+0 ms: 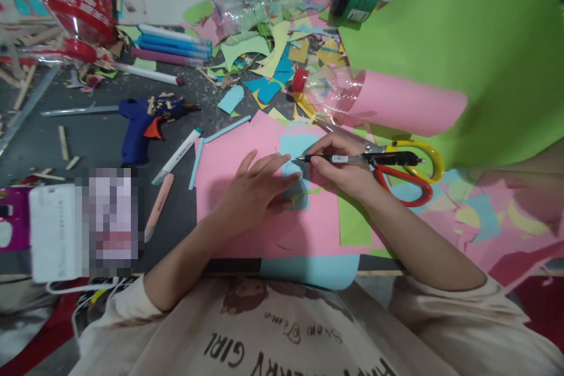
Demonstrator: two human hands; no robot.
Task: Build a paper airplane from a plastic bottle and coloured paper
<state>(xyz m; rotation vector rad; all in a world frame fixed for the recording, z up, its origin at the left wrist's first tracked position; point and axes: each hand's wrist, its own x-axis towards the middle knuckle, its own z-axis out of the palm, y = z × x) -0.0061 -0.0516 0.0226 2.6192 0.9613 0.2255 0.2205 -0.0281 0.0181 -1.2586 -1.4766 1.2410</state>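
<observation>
My right hand (pixel 346 176) grips a black pen (pixel 396 158), its tip touching or just above a light blue piece of paper (pixel 286 144). Curved drawn lines show on that paper. My left hand (pixel 255 185) lies flat with fingers spread, across the left side of the blue paper and the pink paper (pixel 247 241) beneath it. Close by my right hand, scissors (pixel 425 197) with red and yellow handles lie partly under the pen and hand. Folded or rolled blue strips (pixel 227 129) rest along the pink paper's upper left edge.
Left of the paper lie a blue glue gun (pixel 136 129), a green-capped marker (pixel 178 155) and a peach marker (pixel 159 205). Behind are paper scraps (pixel 268 88), several pens (pixel 171 47) and plastic bottles (pixel 335 91). A large green sheet (pixel 462 23) and another person's arm (pixel 524 179) are at right.
</observation>
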